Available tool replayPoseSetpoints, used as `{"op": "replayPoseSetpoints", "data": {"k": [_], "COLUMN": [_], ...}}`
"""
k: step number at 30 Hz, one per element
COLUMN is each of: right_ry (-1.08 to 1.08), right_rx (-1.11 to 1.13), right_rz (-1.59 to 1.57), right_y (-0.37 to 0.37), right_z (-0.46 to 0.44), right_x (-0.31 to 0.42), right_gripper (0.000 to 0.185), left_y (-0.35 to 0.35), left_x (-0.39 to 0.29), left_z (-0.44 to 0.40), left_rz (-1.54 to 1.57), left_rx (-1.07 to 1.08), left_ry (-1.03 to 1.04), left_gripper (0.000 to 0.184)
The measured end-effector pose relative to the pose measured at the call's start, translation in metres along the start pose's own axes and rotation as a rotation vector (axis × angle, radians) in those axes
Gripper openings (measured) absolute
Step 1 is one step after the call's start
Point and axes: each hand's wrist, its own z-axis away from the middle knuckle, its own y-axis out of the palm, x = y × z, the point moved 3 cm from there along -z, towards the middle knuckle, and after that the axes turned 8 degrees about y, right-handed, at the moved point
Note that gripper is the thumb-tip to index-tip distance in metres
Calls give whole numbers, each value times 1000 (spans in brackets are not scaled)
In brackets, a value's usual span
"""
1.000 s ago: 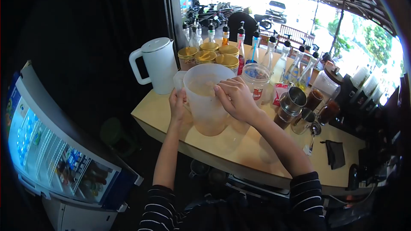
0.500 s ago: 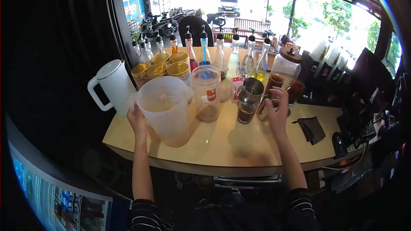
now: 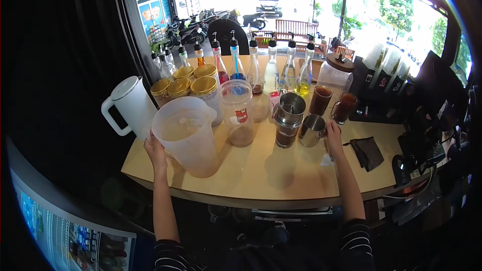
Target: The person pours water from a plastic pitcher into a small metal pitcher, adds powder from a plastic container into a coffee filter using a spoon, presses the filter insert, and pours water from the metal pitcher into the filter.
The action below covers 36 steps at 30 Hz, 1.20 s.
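Note:
My left hand (image 3: 156, 151) is closed round the handle side of a large translucent plastic pitcher (image 3: 191, 143), which tilts slightly on the counter with pale liquid inside. On the other side, my right hand (image 3: 334, 138) grips the handle side of a small steel jug (image 3: 312, 131); its fingers are partly hidden. Just left of the jug, a metal drip filter (image 3: 290, 115) sits on a glass of dark coffee (image 3: 285, 138). Between pitcher and filter stands a clear plastic jar (image 3: 237, 125) with brown powder at its bottom.
A white lidded jug (image 3: 133, 103) stands left of the pitcher, beside gold-lidded canisters (image 3: 204, 86). Pump bottles (image 3: 271, 73) line the back. Two mugs of dark drink (image 3: 320, 101) are behind the steel jug. A black cloth (image 3: 367, 153) lies at the right on the counter (image 3: 241, 175).
My right hand has come down from above the cups and closed on the steel jug's handle. My left hand keeps its hold on the pitcher, and the view has shifted slightly.

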Motion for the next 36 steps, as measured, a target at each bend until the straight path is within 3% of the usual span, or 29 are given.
{"op": "replayPoseSetpoints", "data": {"k": [4, 10, 12, 14, 16, 20, 25, 36], "right_ry": [-48, 70, -58, -35, -11, 96, 170, 176], "right_rx": [107, -49, 101, 183, 232, 399, 627, 664], "right_rz": [-104, -289, -339, -361, -183, -182, -537, -426], "right_y": [-1, -9, -16, -4, 26, 91, 174, 218], "right_z": [23, 72, 74, 89, 111, 125, 131, 132], "right_x": [-2, 44, 44, 51, 64, 38, 25, 14], "right_gripper": [24, 26, 26, 23, 18, 12, 19, 25], "left_y": [3, 1, 1, 5, 5, -3, -8, -13], "left_x": [-9, -14, -24, -35, -47, -72, -110, -143], "left_z": [2, 0, -3, -7, -12, -27, -42, -54], "left_rz": [114, 79, 21, 7, -5, -101, -253, -783], "left_rx": [-22, 15, 94, 101, 114, 200, 238, 384], "left_ry": [-165, -195, -145, -78, -14, 84, 197, 291], "left_gripper": [41, 38, 39, 40, 41, 43, 45, 66]}}
